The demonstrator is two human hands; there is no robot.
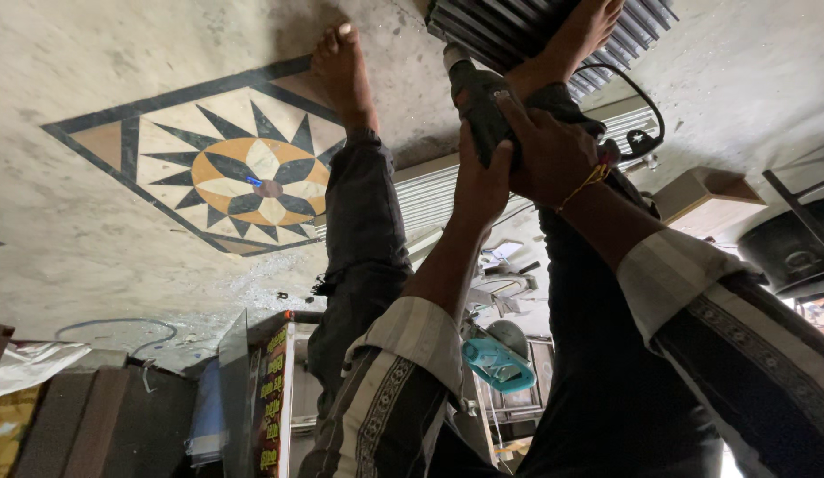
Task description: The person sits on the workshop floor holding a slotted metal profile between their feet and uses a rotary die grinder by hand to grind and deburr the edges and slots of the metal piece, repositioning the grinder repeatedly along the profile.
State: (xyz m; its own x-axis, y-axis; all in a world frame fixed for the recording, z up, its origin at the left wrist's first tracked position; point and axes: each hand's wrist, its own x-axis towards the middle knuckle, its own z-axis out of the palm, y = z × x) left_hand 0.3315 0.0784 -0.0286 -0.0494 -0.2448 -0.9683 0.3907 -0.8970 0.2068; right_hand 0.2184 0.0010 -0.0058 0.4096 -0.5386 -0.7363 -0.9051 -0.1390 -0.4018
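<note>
drill (472, 97) tip hidden behind ribbed metal panel (509, 31), panel cut off at top edge

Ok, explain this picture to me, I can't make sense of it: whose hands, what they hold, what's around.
There is one picture, from a camera worn on the person's head, and it comes out upside down, so the floor fills the top. Both arms reach away from the camera. The left hand and the right hand together grip a dark power tool, its tip against a grey ribbed metal piece. One bare foot stands on the floor, the other rests on the ribbed piece. The floor is pale stone with a star-shaped inlay. A teal power tool lies further off among clutter.
</note>
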